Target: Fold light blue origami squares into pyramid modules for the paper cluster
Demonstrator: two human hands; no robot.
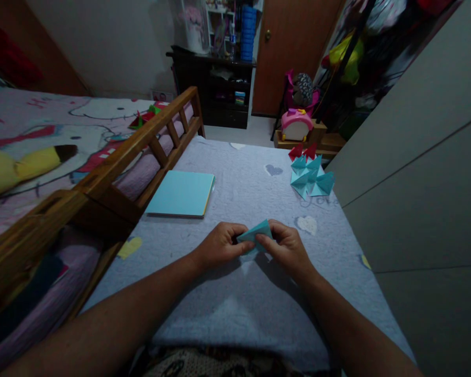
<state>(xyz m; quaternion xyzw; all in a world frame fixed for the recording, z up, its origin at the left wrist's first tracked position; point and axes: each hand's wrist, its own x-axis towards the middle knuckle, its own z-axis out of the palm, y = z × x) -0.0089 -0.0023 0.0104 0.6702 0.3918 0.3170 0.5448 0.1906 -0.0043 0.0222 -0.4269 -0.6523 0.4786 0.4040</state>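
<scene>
Between my two hands is a small piece of light blue folded origami paper [261, 230], held just above the bed cover. My left hand [224, 242] pinches its left corner with thumb and fingers. On the other side my right hand [288, 245] grips it, the thumb pressed on its front face. To the left lies a square stack of light blue paper [181, 193], with other colours showing at its edge. At the far right sit several light blue folded paper pieces [308, 177], with red folded pieces [303, 152] just behind them.
A pale blue bed cover [243, 193] with heart prints lies under my hands. Along the left runs a wooden rail [141, 141], with another bed and a yellow plush toy [23, 167] beyond. A light cabinet [424, 173] borders the right. A pink toy case [296, 125] stands past the far edge.
</scene>
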